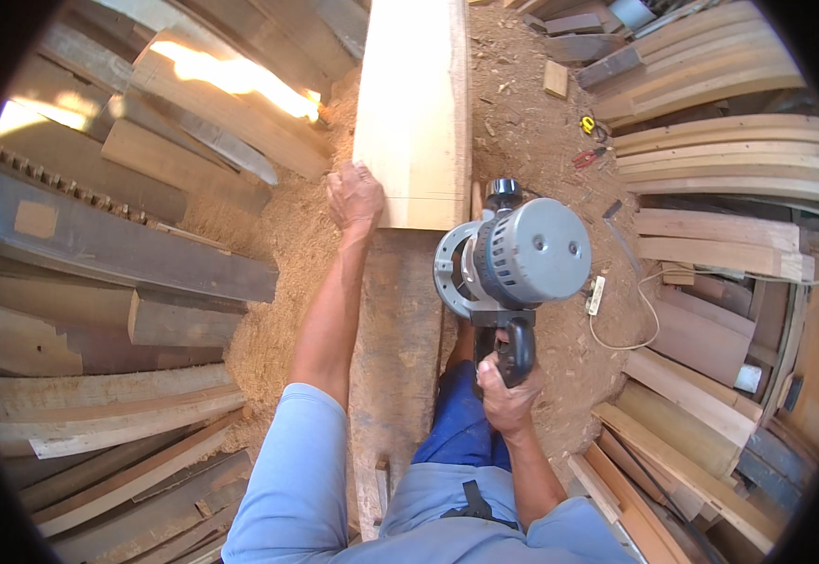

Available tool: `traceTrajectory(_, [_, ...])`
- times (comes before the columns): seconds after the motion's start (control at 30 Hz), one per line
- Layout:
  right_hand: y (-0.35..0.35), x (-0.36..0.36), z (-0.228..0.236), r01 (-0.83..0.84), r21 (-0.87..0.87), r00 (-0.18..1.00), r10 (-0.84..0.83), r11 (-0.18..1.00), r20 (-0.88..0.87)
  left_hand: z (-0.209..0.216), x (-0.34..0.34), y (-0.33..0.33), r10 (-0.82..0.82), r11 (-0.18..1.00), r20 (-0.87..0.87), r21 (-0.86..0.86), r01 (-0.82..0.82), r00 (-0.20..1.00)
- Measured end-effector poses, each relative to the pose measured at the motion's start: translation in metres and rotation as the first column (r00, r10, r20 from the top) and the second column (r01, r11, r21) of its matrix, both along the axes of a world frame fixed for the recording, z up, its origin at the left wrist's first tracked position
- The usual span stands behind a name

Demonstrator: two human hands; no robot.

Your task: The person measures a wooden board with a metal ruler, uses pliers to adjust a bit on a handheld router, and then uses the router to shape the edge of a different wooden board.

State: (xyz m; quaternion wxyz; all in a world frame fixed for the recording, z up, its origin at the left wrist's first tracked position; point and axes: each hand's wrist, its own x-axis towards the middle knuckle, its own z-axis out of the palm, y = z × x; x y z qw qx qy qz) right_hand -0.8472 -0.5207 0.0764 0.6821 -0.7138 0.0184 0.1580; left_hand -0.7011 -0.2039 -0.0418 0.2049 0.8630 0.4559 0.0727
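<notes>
A pale, wide wooden board stretches away from me, a thin line crossing it near its squared near end. Curled round that board's left edge, close to the near corner, is my left hand, with its fingertips partly hidden. My right hand is closed on the black rear handle of a grey handheld router. The router is tilted on its side just right of the board's near end, its round holed base turned left and a black knob at its far side. Whether the base touches the board I cannot tell.
The board lies on a worn wooden bench. On the sawdust-covered floor at right are a white power strip with a cord, red-handled pliers, a yellow tape measure and a wood block. Stacked timber lines both sides.
</notes>
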Motion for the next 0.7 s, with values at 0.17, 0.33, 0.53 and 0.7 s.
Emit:
traceTrajectory(0.17, [-0.044,0.012,0.007,0.148,0.162,0.975,-0.117,0.976,-0.187,-0.001,0.002,0.005,0.010,0.999,0.012,-0.052,-0.009,1.000])
traceTrajectory(0.33, [-0.090,0.024,-0.023,0.469,0.178,0.808,-0.338,0.865,-0.482,-0.002,0.002,0.003,0.014,1.000,-0.052,0.005,-0.014,0.999])
traceTrajectory(0.53, [-0.169,0.007,-0.071,0.608,0.013,0.635,-0.476,0.793,-0.609,0.067,0.083,-0.069,-0.195,0.978,-0.380,-0.140,0.152,0.904])
traceTrajectory(0.7, [-0.212,-0.012,-0.088,0.626,-0.099,0.558,-0.532,0.774,-0.637,0.049,0.124,-0.122,-0.189,0.982,-0.464,-0.066,0.179,0.865])
